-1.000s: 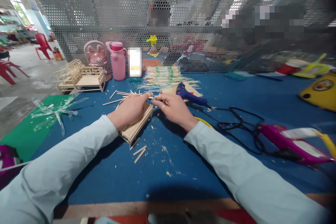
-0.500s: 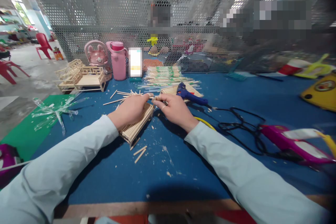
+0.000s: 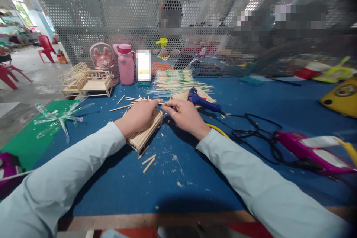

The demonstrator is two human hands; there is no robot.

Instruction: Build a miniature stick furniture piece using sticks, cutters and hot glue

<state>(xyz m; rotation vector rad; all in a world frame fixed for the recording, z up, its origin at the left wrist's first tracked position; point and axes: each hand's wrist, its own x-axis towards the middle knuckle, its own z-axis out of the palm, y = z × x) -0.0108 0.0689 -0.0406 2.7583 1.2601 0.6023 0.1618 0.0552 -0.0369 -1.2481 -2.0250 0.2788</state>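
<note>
A small structure of wooden sticks (image 3: 145, 136) stands on the blue table (image 3: 195, 182), partly covered by my left hand (image 3: 138, 118). The fingers of my left hand are closed at its far end, and what they pinch is too small to name. Just to the right, my right hand (image 3: 187, 117) is closed too, its fingertips close to the left ones; whatever lies between them is hidden. Loose sticks (image 3: 148, 163) lie in front of the structure, and more sticks (image 3: 136, 99) are scattered behind my left hand. Behind my right hand rests a blue glue gun (image 3: 201, 101).
Bundled sticks (image 3: 174, 77), a pink bottle (image 3: 126, 65), a phone (image 3: 144, 66) and stick-built furniture (image 3: 96, 81) line the back near a mesh screen (image 3: 111, 15). Black cable (image 3: 255, 137) and a purple tool (image 3: 315, 154) lie right. Clear plastic strips (image 3: 61, 119) lie left.
</note>
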